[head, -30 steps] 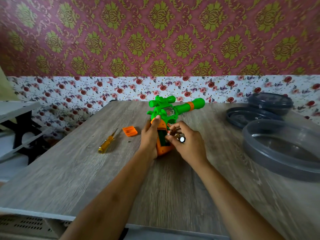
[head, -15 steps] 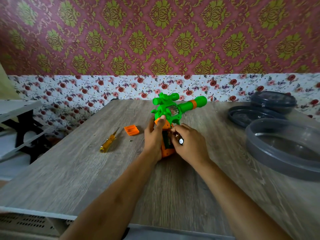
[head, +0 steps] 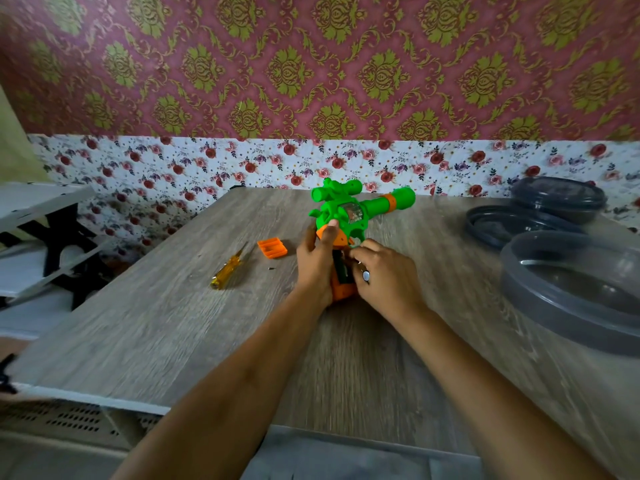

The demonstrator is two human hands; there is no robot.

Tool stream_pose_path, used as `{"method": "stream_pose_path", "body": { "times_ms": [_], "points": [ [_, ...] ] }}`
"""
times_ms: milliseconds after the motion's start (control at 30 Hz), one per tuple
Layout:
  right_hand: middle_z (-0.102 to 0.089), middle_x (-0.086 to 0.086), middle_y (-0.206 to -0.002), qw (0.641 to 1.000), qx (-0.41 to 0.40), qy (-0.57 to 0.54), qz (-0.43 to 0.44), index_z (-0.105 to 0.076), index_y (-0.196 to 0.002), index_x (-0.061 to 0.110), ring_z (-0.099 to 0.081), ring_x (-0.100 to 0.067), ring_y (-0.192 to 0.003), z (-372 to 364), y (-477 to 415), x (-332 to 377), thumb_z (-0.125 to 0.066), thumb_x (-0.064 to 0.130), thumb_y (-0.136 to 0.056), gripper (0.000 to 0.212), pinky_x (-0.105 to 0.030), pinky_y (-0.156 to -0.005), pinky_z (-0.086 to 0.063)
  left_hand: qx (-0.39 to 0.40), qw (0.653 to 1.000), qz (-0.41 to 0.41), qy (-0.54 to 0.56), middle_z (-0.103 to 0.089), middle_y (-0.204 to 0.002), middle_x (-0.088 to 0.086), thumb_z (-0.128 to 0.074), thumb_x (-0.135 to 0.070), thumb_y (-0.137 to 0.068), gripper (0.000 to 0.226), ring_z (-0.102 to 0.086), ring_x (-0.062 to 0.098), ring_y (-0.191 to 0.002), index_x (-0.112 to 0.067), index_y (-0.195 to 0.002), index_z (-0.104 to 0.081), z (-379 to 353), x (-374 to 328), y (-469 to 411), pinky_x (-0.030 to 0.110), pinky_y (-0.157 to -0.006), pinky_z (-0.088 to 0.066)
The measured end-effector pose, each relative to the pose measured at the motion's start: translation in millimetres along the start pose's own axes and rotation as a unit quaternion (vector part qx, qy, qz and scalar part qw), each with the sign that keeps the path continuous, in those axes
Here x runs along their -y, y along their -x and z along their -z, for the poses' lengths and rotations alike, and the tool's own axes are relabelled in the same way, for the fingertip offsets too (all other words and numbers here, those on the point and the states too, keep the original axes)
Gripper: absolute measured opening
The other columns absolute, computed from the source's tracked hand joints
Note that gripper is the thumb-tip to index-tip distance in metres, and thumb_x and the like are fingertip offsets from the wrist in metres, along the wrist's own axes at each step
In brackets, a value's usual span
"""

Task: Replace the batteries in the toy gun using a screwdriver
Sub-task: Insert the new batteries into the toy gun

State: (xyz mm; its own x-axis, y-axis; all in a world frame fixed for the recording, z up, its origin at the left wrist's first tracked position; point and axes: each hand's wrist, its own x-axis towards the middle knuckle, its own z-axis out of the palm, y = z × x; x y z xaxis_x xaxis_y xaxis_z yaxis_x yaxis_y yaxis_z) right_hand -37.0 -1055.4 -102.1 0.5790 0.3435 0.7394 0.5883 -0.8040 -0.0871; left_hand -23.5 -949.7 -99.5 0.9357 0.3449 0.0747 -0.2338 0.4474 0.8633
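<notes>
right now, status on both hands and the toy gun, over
Left hand grips toy gun by its handle. Right hand holds battery at open compartment. Cover, screwdriver lie left, out of the way.

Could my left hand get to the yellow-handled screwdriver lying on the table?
Probably yes. The yellow-handled screwdriver lies left of the left hand, with only a tiny screw between, but that hand grips the green and orange toy gun and must let go first.

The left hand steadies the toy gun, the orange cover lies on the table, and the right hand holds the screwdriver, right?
Not quite. The head view shows the screwdriver lying on the table, left of the orange cover. The rest stands.
</notes>
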Motion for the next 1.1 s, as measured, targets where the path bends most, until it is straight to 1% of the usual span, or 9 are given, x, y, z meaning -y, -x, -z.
{"method": "stream_pose_path", "body": {
  "times_ms": [133, 367, 500, 667, 800, 867, 1000, 1067, 1100],
  "points": [
    [-0.067, -0.003, -0.078, 0.999, 0.033, -0.014, -0.002, -0.069, -0.080, 0.013, -0.065, -0.026, -0.065, 4, -5, 0, -0.065, 0.012, -0.072, 0.010, -0.021, -0.050, -0.037, 0.007, 1.000, 0.007, 0.015, -0.065, -0.082, 0.006, -0.056, -0.016, -0.094, 0.022, -0.063, 0.019, -0.071, -0.005, -0.113, -0.058, -2, -2, 3, 0.030, -0.064, -0.055],
    [-0.064, -0.008, -0.079, 0.996, 0.074, -0.052, -0.006, -0.064, -0.080, 0.010, -0.062, -0.031, -0.075, 13, -14, -1, -0.049, 0.025, -0.076, 0.022, -0.025, -0.058, -0.030, 0.009, 1.000, 0.011, 0.006, -0.065, -0.082, 0.008, -0.056, -0.015, -0.093, 0.013, -0.065, 0.018, -0.069, -0.008, -0.102, -0.060, -2, -2, 4, 0.031, -0.066, -0.055],
    [-0.064, -0.010, -0.086, 0.994, 0.092, -0.056, -0.010, -0.063, -0.086, 0.009, -0.061, -0.031, -0.083, 13, -15, 2, -0.058, 0.019, -0.081, 0.012, -0.026, -0.061, -0.031, 0.005, 1.000, 0.018, 0.002, -0.064, -0.077, 0.007, -0.056, -0.015, -0.093, 0.007, -0.064, 0.017, -0.066, -0.010, -0.094, -0.061, -1, -3, 4, 0.029, -0.062, -0.054],
    [-0.064, -0.008, -0.085, 0.995, 0.069, -0.066, -0.024, -0.064, -0.085, 0.010, -0.062, -0.030, -0.082, 9, -9, 0, -0.058, 0.019, -0.081, 0.012, -0.025, -0.060, -0.031, 0.002, 1.000, 0.027, -0.005, -0.061, -0.074, 0.006, -0.057, -0.017, -0.093, 0.011, -0.062, 0.016, -0.062, -0.008, -0.100, -0.057, -2, -5, 5, 0.026, -0.055, -0.054],
    [-0.067, -0.005, -0.082, 0.992, 0.014, -0.094, -0.083, -0.067, -0.081, 0.013, -0.063, -0.027, -0.077, 3, -4, 1, -0.061, 0.022, -0.083, 0.011, -0.024, -0.057, -0.033, 0.020, 0.999, 0.020, -0.021, -0.064, -0.080, 0.008, -0.057, -0.020, -0.093, 0.012, -0.065, 0.018, -0.067, -0.010, -0.099, -0.060, -2, -2, 2, 0.032, -0.064, -0.056],
    [-0.069, -0.005, -0.083, 0.985, -0.001, -0.116, -0.128, -0.067, -0.081, 0.013, -0.063, -0.026, -0.077, 2, -6, 2, -0.062, 0.022, -0.083, 0.011, -0.026, -0.056, -0.038, 0.022, 0.999, 0.021, -0.025, -0.064, -0.079, 0.008, -0.057, -0.020, -0.093, 0.015, -0.066, 0.016, -0.064, -0.009, -0.102, -0.060, -3, -1, 0, 0.031, -0.061, -0.057],
    [-0.065, -0.001, -0.073, 0.941, 0.011, -0.231, -0.249, -0.063, -0.072, 0.014, -0.059, -0.019, -0.071, -1, -11, 1, -0.068, 0.018, -0.078, 0.008, -0.030, -0.059, -0.042, 0.030, 0.999, 0.021, -0.018, -0.067, -0.077, 0.006, -0.058, -0.021, -0.092, 0.015, -0.067, 0.016, -0.064, -0.011, -0.103, -0.061, -4, 1, 0, 0.032, -0.059, -0.056],
    [-0.064, 0.001, -0.072, 0.889, 0.020, -0.329, -0.319, -0.060, -0.067, 0.018, -0.058, -0.015, -0.071, -3, -13, 1, -0.070, 0.015, -0.076, 0.013, -0.029, -0.063, -0.044, 0.031, 0.999, 0.024, -0.015, -0.068, -0.079, 0.006, -0.059, -0.021, -0.092, 0.016, -0.068, 0.018, -0.067, -0.012, -0.105, -0.061, -5, 1, 0, 0.033, -0.060, -0.056],
    [-0.061, 0.002, -0.070, 0.853, 0.028, -0.381, -0.356, -0.058, -0.067, 0.021, -0.055, -0.013, -0.066, -3, -14, 2, -0.070, 0.015, -0.075, 0.016, -0.026, -0.060, -0.043, 0.033, 0.999, 0.022, -0.017, -0.068, -0.081, 0.007, -0.059, -0.021, -0.092, 0.017, -0.068, 0.019, -0.068, -0.011, -0.105, -0.061, -6, 1, 0, 0.033, -0.061, -0.057]
  ]
}}
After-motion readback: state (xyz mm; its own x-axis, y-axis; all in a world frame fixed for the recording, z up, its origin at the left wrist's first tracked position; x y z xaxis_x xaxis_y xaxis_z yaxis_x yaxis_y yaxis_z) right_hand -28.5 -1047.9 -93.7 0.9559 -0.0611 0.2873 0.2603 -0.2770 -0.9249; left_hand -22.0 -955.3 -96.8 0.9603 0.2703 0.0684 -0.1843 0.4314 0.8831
